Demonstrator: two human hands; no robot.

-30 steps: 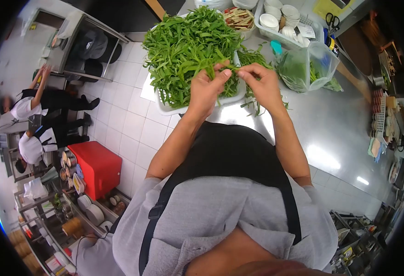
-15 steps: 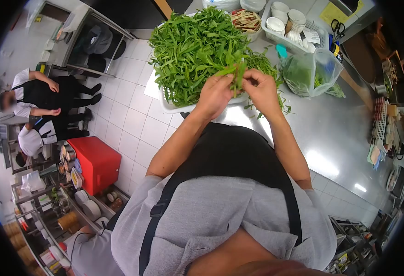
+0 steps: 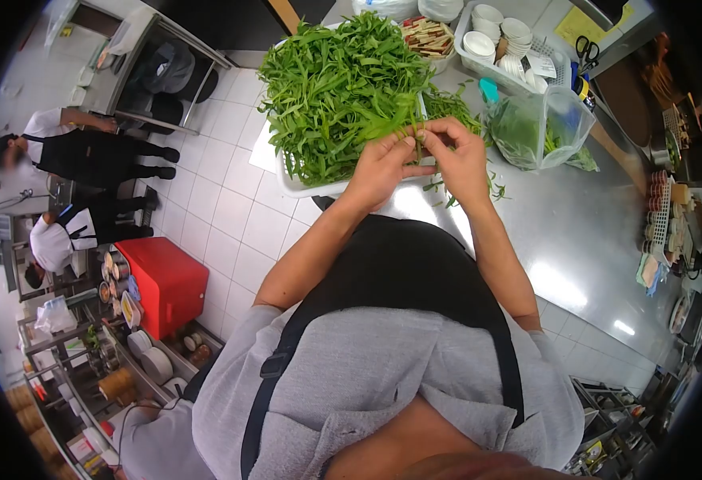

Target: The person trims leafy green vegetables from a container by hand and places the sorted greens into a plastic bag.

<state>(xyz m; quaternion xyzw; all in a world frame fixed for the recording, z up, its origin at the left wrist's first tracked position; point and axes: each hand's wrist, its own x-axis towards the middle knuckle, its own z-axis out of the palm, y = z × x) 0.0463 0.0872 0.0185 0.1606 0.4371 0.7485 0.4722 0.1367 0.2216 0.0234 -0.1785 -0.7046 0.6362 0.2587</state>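
A green leafy sprig (image 3: 397,122) is pinched between my left hand (image 3: 381,170) and my right hand (image 3: 457,160), whose fingertips nearly meet over the near right corner of a white basket (image 3: 293,186). That basket is heaped with green leaves (image 3: 331,88). Loose leafy stems (image 3: 452,108) lie on the steel counter just right of the basket, partly behind my right hand. The lower part of the sprig is hidden by my fingers.
A clear plastic bag (image 3: 539,132) of greens stands right on the counter (image 3: 559,216). Behind are a crate (image 3: 559,68) with white cups, a tub of small packets (image 3: 428,38) and scissors (image 3: 586,50). People (image 3: 87,156) stand at the far left by a red box (image 3: 163,280).
The sprig has turned and now leans left over the basket, with my hands slightly lower than a second ago. At the left, a standing person has shifted and moved their arms.
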